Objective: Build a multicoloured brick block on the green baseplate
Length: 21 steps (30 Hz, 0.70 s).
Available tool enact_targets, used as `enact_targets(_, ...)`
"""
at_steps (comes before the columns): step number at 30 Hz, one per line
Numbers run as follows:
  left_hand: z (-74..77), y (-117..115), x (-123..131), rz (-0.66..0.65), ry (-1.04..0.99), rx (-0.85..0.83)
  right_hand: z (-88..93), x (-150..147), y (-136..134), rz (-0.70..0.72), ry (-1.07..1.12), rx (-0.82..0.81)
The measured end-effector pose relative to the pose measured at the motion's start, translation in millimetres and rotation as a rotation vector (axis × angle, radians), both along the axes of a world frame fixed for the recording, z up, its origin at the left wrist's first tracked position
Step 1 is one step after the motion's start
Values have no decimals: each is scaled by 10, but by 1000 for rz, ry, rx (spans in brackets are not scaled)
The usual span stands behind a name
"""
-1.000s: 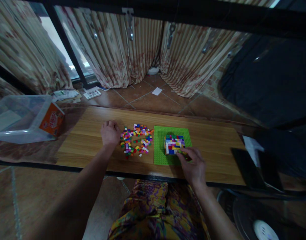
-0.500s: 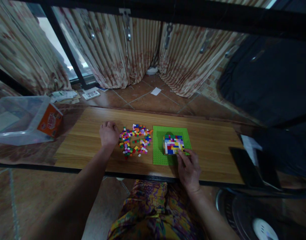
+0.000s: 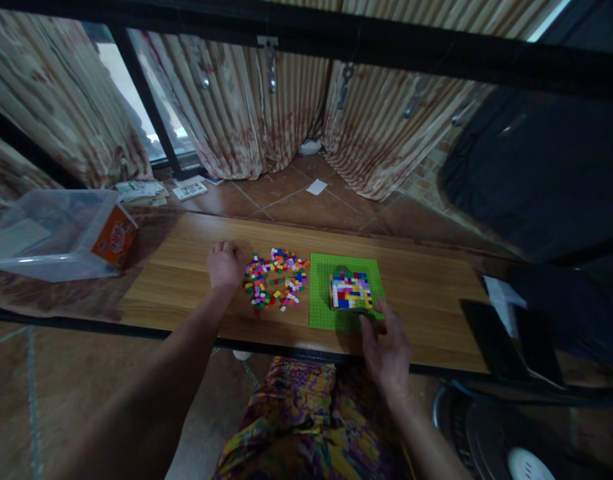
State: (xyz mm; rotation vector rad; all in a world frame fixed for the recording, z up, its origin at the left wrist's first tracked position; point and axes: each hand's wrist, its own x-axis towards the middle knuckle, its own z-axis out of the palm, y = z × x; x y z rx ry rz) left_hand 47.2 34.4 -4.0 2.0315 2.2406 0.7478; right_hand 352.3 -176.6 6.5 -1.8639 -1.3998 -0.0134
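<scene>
A block build of many colours (image 3: 350, 291) stands on a green studded baseplate (image 3: 320, 313). At the plate's near right corner, my right hand (image 3: 389, 347) has its thumb and fingers apart, with no brick visible between them. It is just off the build's near right side. To the left, many small loose bricks (image 3: 276, 282) lie scattered on the wooden table. Beside their left edge my left hand (image 3: 226, 265) rests on the table with its fingers curled in. Whatever is under those fingers, if anything, is hidden.
The wooden table (image 3: 431, 280) has a dark front edge. A clear plastic bin (image 3: 61, 230) with an orange label (image 3: 115, 241) stands at the left end. Dark flat objects (image 3: 493, 337) lie at the right end. Curtains (image 3: 236, 113) hang beyond the table.
My right hand has drawn back from the build's near edge, toward me and slightly right, and its fingers have parted. My left hand stays beside the loose bricks. The view has shifted slightly.
</scene>
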Motion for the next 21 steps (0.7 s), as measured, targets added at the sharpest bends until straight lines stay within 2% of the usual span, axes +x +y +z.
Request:
enact_targets(3,-8,3,2,5,19,6,50,-119,-85,-9,95,53)
enact_targets(6,-9,-1,6,11,15,15,84,-295,-156,111,111,71)
enact_targets(9,-3,-15,9,7,14,6,91,-496,-154,244,140,18)
enact_targets(14,19,-42,19,14,5,-1,55,-788,63,392,99,-84)
enact_targets(21,33,-54,23,6,2,-17,41,-1023,473,358,-22,-196)
